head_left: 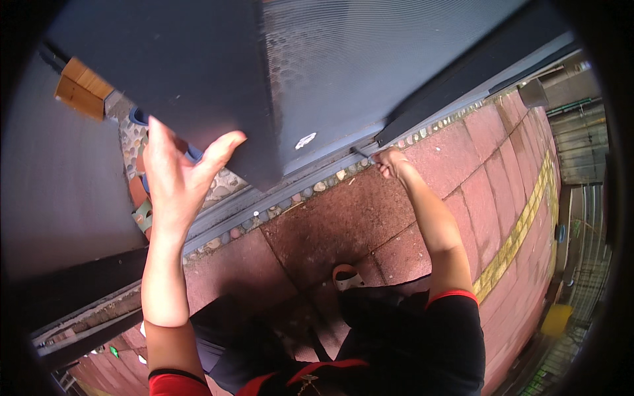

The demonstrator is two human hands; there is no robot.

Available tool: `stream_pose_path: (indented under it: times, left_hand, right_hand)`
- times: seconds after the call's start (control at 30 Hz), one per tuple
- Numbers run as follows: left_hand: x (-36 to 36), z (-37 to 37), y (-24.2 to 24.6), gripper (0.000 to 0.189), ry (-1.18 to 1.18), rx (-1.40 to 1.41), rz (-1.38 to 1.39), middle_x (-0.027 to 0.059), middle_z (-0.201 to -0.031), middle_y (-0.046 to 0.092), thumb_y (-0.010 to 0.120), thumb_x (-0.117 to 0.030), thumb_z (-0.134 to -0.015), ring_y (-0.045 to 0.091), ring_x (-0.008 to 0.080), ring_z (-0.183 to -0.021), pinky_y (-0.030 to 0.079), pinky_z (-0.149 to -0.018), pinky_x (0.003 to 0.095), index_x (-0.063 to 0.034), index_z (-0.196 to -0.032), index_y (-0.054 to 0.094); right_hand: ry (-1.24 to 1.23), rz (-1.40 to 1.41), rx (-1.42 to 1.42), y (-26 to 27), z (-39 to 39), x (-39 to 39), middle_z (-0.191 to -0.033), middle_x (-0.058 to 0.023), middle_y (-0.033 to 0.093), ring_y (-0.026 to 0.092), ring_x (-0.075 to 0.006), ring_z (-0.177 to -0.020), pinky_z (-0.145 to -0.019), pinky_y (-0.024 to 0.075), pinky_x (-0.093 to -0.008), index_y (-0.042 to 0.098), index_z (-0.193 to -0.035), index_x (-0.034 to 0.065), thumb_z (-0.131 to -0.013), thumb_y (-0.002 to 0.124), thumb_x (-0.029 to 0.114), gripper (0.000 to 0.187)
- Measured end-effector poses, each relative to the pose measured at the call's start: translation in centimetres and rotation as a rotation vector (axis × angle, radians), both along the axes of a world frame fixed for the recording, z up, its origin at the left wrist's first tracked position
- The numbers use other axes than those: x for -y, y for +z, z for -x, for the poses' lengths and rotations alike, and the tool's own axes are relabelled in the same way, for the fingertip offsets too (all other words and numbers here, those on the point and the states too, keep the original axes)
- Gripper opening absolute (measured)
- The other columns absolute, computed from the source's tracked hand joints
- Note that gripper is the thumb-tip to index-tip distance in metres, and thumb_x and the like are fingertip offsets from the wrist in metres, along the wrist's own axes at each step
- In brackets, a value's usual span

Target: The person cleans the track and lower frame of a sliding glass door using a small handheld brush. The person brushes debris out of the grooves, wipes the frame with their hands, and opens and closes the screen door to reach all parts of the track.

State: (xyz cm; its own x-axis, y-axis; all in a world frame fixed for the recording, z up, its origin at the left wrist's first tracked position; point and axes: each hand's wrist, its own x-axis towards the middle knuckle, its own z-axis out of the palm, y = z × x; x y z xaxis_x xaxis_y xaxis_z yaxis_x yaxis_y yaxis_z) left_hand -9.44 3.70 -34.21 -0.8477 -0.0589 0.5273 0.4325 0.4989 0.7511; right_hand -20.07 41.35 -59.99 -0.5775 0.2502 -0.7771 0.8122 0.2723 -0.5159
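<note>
My left hand (181, 171) is raised at the edge of a dark door panel (218, 84), thumb spread apart from the fingers; whether it touches the panel is unclear. Over the door's lower track (292, 173), my right hand (389, 162) is closed around a thin, dark, blurred tool (364, 154), which points left towards the track. Its exact kind cannot be told. Beyond the track stands a ribbed grey screen or glass panel (346, 74) with a small white patch (305, 140) near its bottom.
Pebbles (319, 186) line the track beside reddish paving (460, 148). Behind the dark panel lie several sandals (142, 215) on a pebbled floor, near a wooden box (81, 91). A sandal (346, 277) shows below me. A yellow object (556, 319) stands far right.
</note>
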Motion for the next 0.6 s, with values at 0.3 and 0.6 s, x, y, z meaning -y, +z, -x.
stream_pose_path:
  times: [0.3, 0.6]
  left_hand:
    - [-0.9, 0.7, 0.2, 0.05, -0.015, -0.026, 0.066, 0.011, -0.085, 0.062, 0.075, -0.021, -0.068, 0.061, 0.0159, -0.078, 0.049, -0.067, 0.0254, -0.0003, -0.102, 0.045]
    - [0.1, 1.3, -0.5, 0.049, -0.088, -0.09, 0.024, 0.0135, -0.086, 0.063, 0.074, -0.023, -0.069, 0.064, 0.0221, -0.08, 0.05, -0.066, 0.0294, -0.0016, -0.101, 0.044]
  right_hand:
    - [0.442, -0.24, -0.093, -2.6, -3.3, 8.6, -0.071, -0.0209, 0.061, 0.062, -0.0283, -0.054, -0.043, 0.0484, -0.0378, 0.058, -0.089, -0.0051, -0.08, 0.052, 0.007, 0.017]
    - [1.273, -1.067, -0.11, 9.1, -2.0, 8.0, -0.094, -0.0194, 0.061, 0.06, -0.0265, -0.093, -0.082, 0.048, -0.0381, 0.065, -0.089, 0.0068, -0.079, 0.054, 0.009, 0.015]
